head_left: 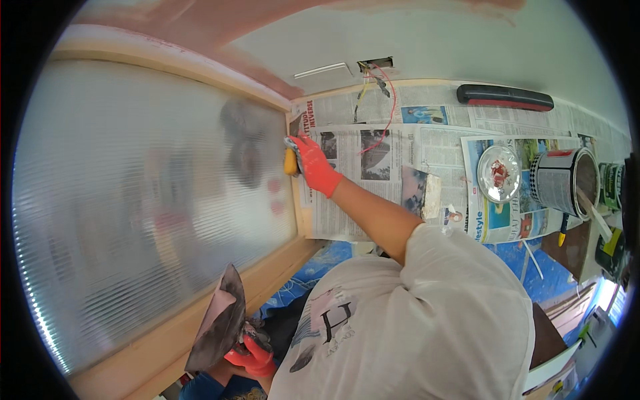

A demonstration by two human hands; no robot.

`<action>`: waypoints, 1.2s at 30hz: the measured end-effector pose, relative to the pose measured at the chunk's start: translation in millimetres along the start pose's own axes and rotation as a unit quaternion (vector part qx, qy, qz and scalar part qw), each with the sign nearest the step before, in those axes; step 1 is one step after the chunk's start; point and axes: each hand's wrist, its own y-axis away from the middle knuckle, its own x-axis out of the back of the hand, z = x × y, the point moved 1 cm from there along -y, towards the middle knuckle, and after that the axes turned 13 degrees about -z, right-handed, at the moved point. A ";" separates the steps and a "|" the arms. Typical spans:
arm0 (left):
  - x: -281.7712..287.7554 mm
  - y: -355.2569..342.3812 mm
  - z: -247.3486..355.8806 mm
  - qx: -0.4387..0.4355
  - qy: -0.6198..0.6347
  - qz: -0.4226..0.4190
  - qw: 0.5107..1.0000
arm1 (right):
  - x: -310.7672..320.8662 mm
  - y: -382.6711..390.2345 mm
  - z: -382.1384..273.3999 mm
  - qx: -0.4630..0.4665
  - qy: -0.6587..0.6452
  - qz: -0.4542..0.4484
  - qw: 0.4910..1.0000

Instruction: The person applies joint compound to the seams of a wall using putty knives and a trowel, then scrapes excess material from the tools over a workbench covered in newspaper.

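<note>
At the right edge of the panel (pixel 147 193), right hand (pixel 317 168) grips yellow tool (pixel 291 162), likely light, best handle-held; left hand (pixel 257 357) grips board (pixel 223 333)

Tool (pixel 291 163) at frame (pixel 301 210), left of newspapers (pixel 337 210)

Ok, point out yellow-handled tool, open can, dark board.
Yellow-handled tool (pixel 291 162): head view, on its handle.
Open can (pixel 553 180): head view, on its side wall.
Dark board (pixel 219 337): head view, on its dark face.
</note>
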 end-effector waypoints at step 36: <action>-23.0 -68.7 2.2 0.212 0.939 0.003 0.272 | 76.2 25.3 -26.1 0.065 0.420 -0.190 0.885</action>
